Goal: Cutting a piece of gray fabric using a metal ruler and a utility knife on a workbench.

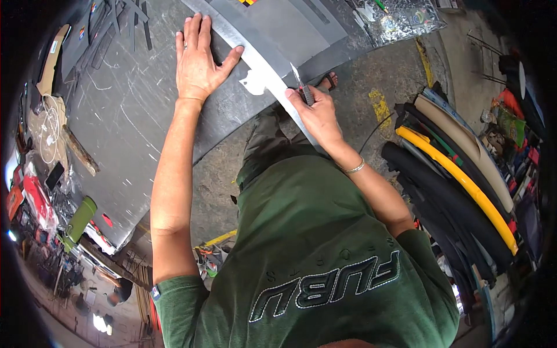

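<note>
My left hand [198, 66] lies flat with fingers apart on the dark grey work table, its fingertips and thumb at the edge of a long metal straightedge [264, 68]. The straightedge runs slantwise along a dark grey sheet [284, 40] and past the table's near edge. In my right hand [319, 119] is a utility knife [307, 95], held with its bare blade pointing away from me. Blade and hand are beside the straightedge, near the sheet's corner; whether the blade touches the sheet I cannot tell. A whitish patch [254, 82] shows on the table beside the straightedge.
Cut dark strips [116, 23] lie on the scratched table [127, 110] at the far left. A clear plastic bag [400, 23] and a green pencil [381, 6] are at the far right. Rolled materials, one yellow [458, 174], stand right of me. A sandalled foot [331, 80] shows under the table edge.
</note>
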Action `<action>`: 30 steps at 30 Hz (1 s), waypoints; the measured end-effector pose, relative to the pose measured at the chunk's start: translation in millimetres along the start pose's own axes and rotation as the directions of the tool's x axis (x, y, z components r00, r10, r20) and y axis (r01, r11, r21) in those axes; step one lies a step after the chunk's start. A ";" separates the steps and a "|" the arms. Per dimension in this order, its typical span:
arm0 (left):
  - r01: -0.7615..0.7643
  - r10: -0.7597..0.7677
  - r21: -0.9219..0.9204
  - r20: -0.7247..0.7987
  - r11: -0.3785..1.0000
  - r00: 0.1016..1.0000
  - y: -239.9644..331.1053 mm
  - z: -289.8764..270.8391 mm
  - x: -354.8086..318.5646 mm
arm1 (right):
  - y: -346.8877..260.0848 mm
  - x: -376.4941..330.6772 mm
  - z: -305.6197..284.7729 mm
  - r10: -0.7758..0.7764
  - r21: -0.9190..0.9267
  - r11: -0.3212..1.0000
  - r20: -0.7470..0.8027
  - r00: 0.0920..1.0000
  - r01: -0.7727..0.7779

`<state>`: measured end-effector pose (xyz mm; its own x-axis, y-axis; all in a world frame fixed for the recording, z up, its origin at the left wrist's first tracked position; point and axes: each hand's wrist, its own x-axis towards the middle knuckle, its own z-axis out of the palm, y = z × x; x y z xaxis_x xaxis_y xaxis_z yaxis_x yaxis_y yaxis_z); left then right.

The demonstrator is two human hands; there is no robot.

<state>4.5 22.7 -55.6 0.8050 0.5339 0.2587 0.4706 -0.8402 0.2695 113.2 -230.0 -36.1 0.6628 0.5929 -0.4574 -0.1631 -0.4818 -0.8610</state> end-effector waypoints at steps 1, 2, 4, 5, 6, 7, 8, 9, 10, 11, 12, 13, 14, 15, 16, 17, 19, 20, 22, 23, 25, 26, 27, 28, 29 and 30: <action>-0.001 0.001 0.007 0.009 1.000 1.000 0.9 -0.5 -0.3 | -2.3 0.2 -1.1 0.000 -0.002 1.000 0.000 1.000 0.000; -0.003 0.002 0.015 0.019 1.000 1.000 1.4 -0.7 -0.8 | -4.3 0.3 -2.7 -0.003 -0.028 1.000 -0.007 1.000 0.003; 0.001 -0.001 0.012 0.015 1.000 1.000 2.0 -0.7 -1.1 | -3.9 1.3 -5.3 -0.005 -0.054 0.999 -0.013 1.000 0.005; 0.003 -0.004 0.010 0.011 1.000 1.000 2.5 -1.2 -0.9 | -2.4 3.7 -6.4 -0.007 -0.079 0.997 -0.018 1.000 0.006; 0.004 -0.004 0.010 0.012 1.000 1.000 3.2 -1.7 -0.7 | -0.7 4.7 -6.9 -0.009 -0.105 0.994 -0.024 1.000 0.007; 0.006 -0.006 0.000 0.010 1.000 1.000 3.8 -2.0 -0.6 | 1.3 4.1 -6.6 -0.008 -0.104 0.995 -0.023 1.000 0.006; 0.006 -0.005 -0.012 0.008 1.000 1.000 3.8 -1.2 -0.4 | 1.9 3.6 -5.7 -0.019 -0.108 0.994 -0.032 0.999 0.016; 0.004 -0.004 -0.013 0.009 1.000 1.000 3.1 -1.3 -1.1 | 2.6 2.7 -4.5 -0.030 -0.112 0.993 -0.041 0.999 0.025; 0.000 0.000 -0.033 0.007 0.999 1.000 1.6 -2.4 -2.1 | 3.8 -2.7 -1.9 -0.024 -0.107 0.994 -0.029 0.999 0.021; -0.004 0.004 -0.053 0.004 0.999 1.000 0.3 -2.4 -2.7 | 3.7 -9.1 1.0 -0.018 -0.103 0.995 -0.018 1.000 0.016; -0.004 0.005 -0.055 0.006 0.998 1.000 -0.7 -1.4 -2.5 | 4.1 -11.2 3.4 -0.045 -0.124 0.991 -0.033 0.998 0.040; 0.008 -0.008 -0.070 -0.003 0.998 1.000 -1.7 0.1 -2.2 | 7.5 -11.5 3.8 -0.042 -0.124 0.992 -0.035 0.999 0.037; 0.019 -0.020 -0.084 -0.013 0.996 1.000 -2.1 -0.1 -1.4 | 9.7 -12.3 4.8 -0.059 -0.161 0.986 -0.038 0.998 0.052; 0.016 -0.018 -0.085 -0.013 0.996 1.000 -2.4 -0.5 -1.2 | 11.8 -12.9 5.5 -0.076 -0.197 0.978 -0.041 0.996 0.067; 0.015 -0.018 -0.135 -0.022 0.991 1.000 -2.8 -0.9 -1.1 | 14.0 -16.8 6.3 -0.076 -0.197 0.978 -0.044 0.996 0.066; 0.016 -0.022 -0.185 -0.030 0.983 0.999 -3.5 -0.2 -1.0 | 10.2 -22.9 7.1 -0.189 -0.203 0.962 -0.018 0.982 0.182; -0.007 -0.006 -0.219 -0.060 0.976 0.998 -5.9 0.1 -1.0 | 2.2 -30.3 2.4 -0.377 -0.223 0.894 0.095 0.921 0.389; 0.012 -0.041 -0.288 -0.094 0.958 0.995 -6.5 -0.7 -2.7 | -0.8 -30.6 2.5 -0.428 -0.238 0.866 0.106 0.897 0.441; 0.034 -0.074 -0.321 -0.115 0.946 0.991 -7.4 -1.1 -4.7 | -0.4 -30.6 3.1 -0.475 -0.252 0.835 0.119 0.872 0.489; 0.035 -0.076 -0.323 -0.114 0.946 0.991 -7.1 -0.5 -4.3 | 1.4 -28.9 3.2 -0.461 -0.252 0.843 0.116 0.880 0.475; 0.013 -0.046 -0.294 -0.105 0.956 0.993 -6.1 1.4 -2.7 | 4.2 -27.5 2.8 -0.446 -0.253 0.851 0.114 0.888 0.460; 0.018 -0.050 -0.290 -0.105 0.957 0.993 -7.1 1.3 -3.1 | 5.2 -27.6 2.4 -0.420 -0.240 0.869 0.109 0.901 0.434; 0.003 -0.033 -0.261 -0.109 0.965 0.993 -8.2 1.2 -3.3 | 6.2 -27.3 1.9 -0.393 -0.226 0.885 0.104 0.913 0.407; -0.012 -0.015 -0.232 -0.113 0.973 0.993 -9.3 0.6 -3.8 | 7.9 -24.5 1.4 -0.432 -0.236 0.866 0.092 0.897 0.441; -0.010 -0.017 -0.233 -0.114 0.973 0.993 -8.3 0.8 -2.7 | 6.8 -23.2 -0.8 -0.432 -0.238 0.865 0.093 0.897 0.441; -0.017 -0.004 -0.214 -0.100 0.977 0.995 -7.4 0.7 -1.6 | 5.3 -21.6 -3.4 -0.382 -0.235 0.891 0.076 0.921 0.389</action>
<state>0.1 28.0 -58.6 0.7628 0.5443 0.3492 0.3681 -0.8094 0.4576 100.5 -247.6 -30.1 0.6173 0.7792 -0.1088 0.2844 -0.3499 -0.8926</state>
